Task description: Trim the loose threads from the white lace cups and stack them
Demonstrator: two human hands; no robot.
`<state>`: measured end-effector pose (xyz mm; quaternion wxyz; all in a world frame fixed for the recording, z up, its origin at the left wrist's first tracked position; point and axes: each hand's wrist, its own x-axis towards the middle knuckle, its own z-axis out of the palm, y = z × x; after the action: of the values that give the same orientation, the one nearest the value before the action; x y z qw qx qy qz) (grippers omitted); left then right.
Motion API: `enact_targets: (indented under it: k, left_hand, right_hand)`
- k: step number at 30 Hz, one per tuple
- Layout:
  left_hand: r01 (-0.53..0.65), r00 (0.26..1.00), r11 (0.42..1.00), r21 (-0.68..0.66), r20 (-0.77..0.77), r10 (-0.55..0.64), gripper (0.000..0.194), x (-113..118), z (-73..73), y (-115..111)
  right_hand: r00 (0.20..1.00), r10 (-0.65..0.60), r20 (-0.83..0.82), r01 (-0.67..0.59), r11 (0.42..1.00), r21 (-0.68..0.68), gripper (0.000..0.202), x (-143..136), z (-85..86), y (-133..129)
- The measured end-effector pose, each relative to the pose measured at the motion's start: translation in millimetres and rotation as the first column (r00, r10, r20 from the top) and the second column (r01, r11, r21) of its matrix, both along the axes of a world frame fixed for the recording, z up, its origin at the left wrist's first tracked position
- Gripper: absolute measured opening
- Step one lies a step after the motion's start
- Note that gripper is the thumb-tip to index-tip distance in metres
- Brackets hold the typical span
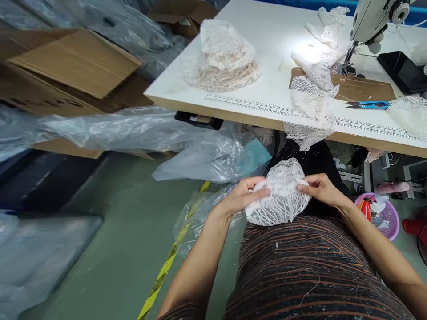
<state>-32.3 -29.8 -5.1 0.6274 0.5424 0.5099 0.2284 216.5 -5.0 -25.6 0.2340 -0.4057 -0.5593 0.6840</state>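
Over my lap I hold a white lace piece (280,202) between both hands. My left hand (245,193) pinches its left edge, thumb on top and fingers partly behind the lace. On the opposite side, my right hand (316,187) grips the lace between thumb and fingers. Above it, a strip of lace (310,129) hangs over the table's front edge and runs up toward the sewing machine (370,26). A pile of folded lace pieces (227,58) sits on the table's left part.
The white sewing table (267,95) carries a printed ruler, blue thread snips (370,105) and a dark phone (405,71). Cardboard boxes (76,62) and plastic sheeting (133,129) crowd the left. A pink basket (390,218) with scraps stands on the floor at right.
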Motion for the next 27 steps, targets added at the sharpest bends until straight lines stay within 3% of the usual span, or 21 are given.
enact_targets:
  k: [2, 5, 9, 14, 16, 19, 20, 22, 25, 27]
  left_hand:
    - [-0.138, 0.989, 0.989, 0.057, -0.039, 0.140, 0.043, -2.5, -3.5, 13.6]
    - [-0.174, 0.978, 0.976, 0.129, -0.096, 0.187, 0.047, -7.5, -11.1, 28.4]
    - [-0.233, 0.960, 0.964, 0.126, -0.126, 0.248, 0.052, -23.5, -19.4, 30.1]
    - [-0.303, 0.941, 0.947, 0.111, -0.125, 0.316, 0.050, -40.6, -16.3, 20.6]
    - [-0.278, 0.953, 0.956, 0.099, -0.094, 0.287, 0.045, -37.9, -10.2, 16.7]
    - [-0.179, 0.984, 0.983, 0.045, 0.024, 0.179, 0.041, -21.2, 1.3, 9.7]
    - [-0.137, 0.987, 0.990, 0.026, 0.084, 0.134, 0.042, -13.3, 4.9, 7.3]
    - [-0.033, 0.978, 0.999, 0.006, 0.206, 0.031, 0.044, 2.8, 10.6, 3.5]
    - [0.059, 0.947, 0.998, 0.011, 0.317, -0.059, 0.046, 20.0, 12.9, 4.4]
    - [0.030, 0.941, 0.999, 0.018, 0.336, -0.034, 0.047, 23.1, 9.3, 11.4]
  right_hand:
    - [0.991, -0.132, 0.033, 0.128, 0.988, 0.090, 0.060, -4.9, -10.7, 12.8]
    - [0.964, -0.237, 0.125, 0.211, 0.959, 0.188, 0.064, -6.7, -28.4, 25.0]
    - [0.949, -0.253, 0.188, 0.219, 0.958, 0.183, 0.067, 1.2, -43.3, 26.1]
    - [0.953, -0.197, 0.229, 0.162, 0.973, 0.162, 0.062, 16.5, -44.6, 21.5]
    - [0.919, -0.280, 0.278, 0.198, 0.937, 0.288, 0.058, 19.4, -39.6, 20.8]
    - [0.865, -0.425, 0.269, 0.222, 0.803, 0.553, 0.047, 14.0, -22.7, 17.1]
    - [0.882, -0.401, 0.247, 0.194, 0.787, 0.586, 0.043, 9.2, -15.1, 14.3]
    - [0.955, -0.225, 0.192, 0.086, 0.833, 0.547, 0.041, -3.6, 0.2, 6.6]
    - [0.987, 0.127, 0.099, -0.155, 0.921, 0.358, 0.045, -22.8, 14.4, -5.5]
    - [0.972, 0.228, 0.060, -0.235, 0.947, 0.217, 0.042, -29.4, 15.2, -8.9]
